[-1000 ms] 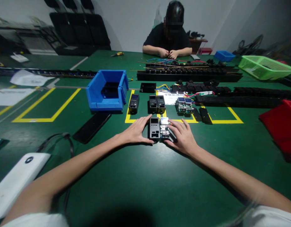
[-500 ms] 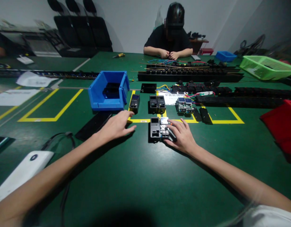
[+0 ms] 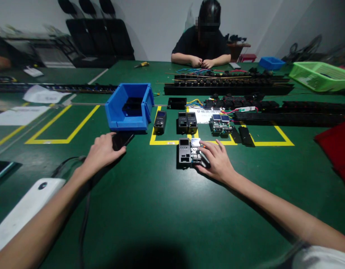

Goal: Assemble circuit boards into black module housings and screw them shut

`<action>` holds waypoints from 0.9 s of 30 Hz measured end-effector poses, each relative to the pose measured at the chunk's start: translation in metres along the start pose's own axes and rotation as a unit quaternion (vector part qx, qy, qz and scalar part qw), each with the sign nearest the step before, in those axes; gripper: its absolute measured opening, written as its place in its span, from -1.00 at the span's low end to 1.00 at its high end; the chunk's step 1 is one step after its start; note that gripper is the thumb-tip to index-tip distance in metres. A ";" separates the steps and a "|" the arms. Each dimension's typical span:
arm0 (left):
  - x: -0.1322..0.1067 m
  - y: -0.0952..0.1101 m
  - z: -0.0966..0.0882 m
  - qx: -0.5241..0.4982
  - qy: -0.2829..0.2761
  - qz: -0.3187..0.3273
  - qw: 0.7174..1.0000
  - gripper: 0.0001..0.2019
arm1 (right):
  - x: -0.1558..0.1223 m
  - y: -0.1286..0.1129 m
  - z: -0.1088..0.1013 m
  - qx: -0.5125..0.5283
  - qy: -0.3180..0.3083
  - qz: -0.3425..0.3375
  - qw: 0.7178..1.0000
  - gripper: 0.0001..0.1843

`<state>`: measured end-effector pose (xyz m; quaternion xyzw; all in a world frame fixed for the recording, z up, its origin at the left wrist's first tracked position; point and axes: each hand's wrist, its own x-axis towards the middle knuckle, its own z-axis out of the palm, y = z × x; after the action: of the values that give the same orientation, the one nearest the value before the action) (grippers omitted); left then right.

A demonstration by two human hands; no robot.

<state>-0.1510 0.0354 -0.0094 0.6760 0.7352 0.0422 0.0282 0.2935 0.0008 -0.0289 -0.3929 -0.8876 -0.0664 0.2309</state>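
Note:
My left hand (image 3: pixel 103 151) is curled over the near end of a flat black strip (image 3: pixel 122 138) that lies in front of the blue bin (image 3: pixel 129 108). My right hand (image 3: pixel 217 163) grips a bare circuit-board module (image 3: pixel 195 152) with a small screen, fingers closed around its right side. Touching that board on its left stands a black cased module (image 3: pixel 184 151). Both sit just below the yellow tape line (image 3: pixel 167 142).
Three more black modules (image 3: pixel 186 122) and bare boards (image 3: pixel 221 125) lie inside the yellow box. A white device (image 3: pixel 24 209) and black cable (image 3: pixel 83 224) are near left. Long black socket strips (image 3: pixel 228 89), a green basket (image 3: pixel 320 74) and red bin (image 3: pixel 339 147) lie beyond. A person (image 3: pixel 206 45) works opposite.
My left hand left the black cased module and swung left onto the flat black strip by the blue bin. My right hand stayed on the circuit board.

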 end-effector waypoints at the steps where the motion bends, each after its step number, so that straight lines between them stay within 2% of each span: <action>1: -0.001 0.001 0.001 0.013 0.005 -0.003 1.000 -0.18 | 0.000 0.000 0.000 0.001 0.001 0.000 1.000 -0.44; 11: -0.007 0.004 0.006 0.016 0.027 -0.002 0.999 -0.14 | 0.000 0.001 0.001 0.002 0.013 -0.004 1.000 -0.45; 18: -0.012 0.006 0.001 -0.022 0.027 0.012 0.999 -0.18 | 0.000 0.001 0.001 0.007 0.009 -0.001 1.000 -0.45; 27: -0.011 0.003 0.007 -0.059 0.054 0.006 0.997 -0.23 | 0.000 0.000 0.002 0.001 0.006 -0.003 1.000 -0.46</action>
<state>-0.1465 0.0250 -0.0160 0.6742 0.7280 0.1215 0.0281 0.2933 0.0015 -0.0304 -0.3896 -0.8875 -0.0689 0.2360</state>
